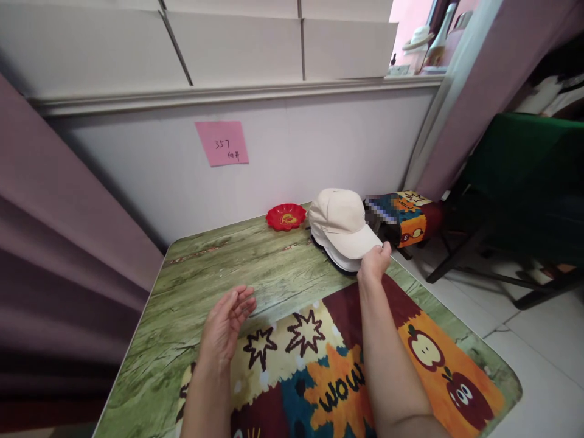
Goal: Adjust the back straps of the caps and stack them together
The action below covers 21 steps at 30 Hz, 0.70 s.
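A cream baseball cap [340,216] sits on top of a small stack of caps at the table's back right, its brim pointing toward the front right. Under it shows the edge of a white cap [343,258], with a dark brim lowest of all. My right hand [375,260] is closed at the tip of the cream cap's brim, thumb up; part of its fingers is hidden. Over the left middle of the table, my left hand [229,314] hangs with fingers loosely curved and apart, touching none of the caps.
A colourful patterned mat [296,359] covers the front of the green wood-look table [201,267]. Beside the caps lies a red scalloped dish [286,217]. Against the wall is a pink note [222,143]. A stool with a patterned cover [413,213] and a green chair [524,164] stand right.
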Tool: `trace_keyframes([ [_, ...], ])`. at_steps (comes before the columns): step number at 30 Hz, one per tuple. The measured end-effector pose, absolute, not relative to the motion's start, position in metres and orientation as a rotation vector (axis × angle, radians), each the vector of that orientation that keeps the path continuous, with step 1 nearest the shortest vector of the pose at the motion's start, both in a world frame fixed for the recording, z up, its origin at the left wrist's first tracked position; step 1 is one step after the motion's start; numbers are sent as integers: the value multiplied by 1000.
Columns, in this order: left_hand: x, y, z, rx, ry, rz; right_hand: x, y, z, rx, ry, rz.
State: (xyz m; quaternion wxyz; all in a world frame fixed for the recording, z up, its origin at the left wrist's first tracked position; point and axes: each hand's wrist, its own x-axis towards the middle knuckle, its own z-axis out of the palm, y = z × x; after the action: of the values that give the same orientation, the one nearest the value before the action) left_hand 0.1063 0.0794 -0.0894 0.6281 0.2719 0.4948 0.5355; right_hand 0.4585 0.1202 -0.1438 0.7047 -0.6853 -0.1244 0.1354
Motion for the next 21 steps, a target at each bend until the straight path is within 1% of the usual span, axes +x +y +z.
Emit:
trace_keyframes([
  [6,105,82,-93,594,1156,1239,454,116,-137,-1929,-257,16],
  [10,104,82,-92,610,1181,1254,443,116,-127,-1999,-430,-168],
  [16,109,80,-92,666,1210,1260,425,116,-129,-2147,-824,6],
  [21,112,79,-98,723,1196,1233,421,119,-134,-2215,-896,-26],
])
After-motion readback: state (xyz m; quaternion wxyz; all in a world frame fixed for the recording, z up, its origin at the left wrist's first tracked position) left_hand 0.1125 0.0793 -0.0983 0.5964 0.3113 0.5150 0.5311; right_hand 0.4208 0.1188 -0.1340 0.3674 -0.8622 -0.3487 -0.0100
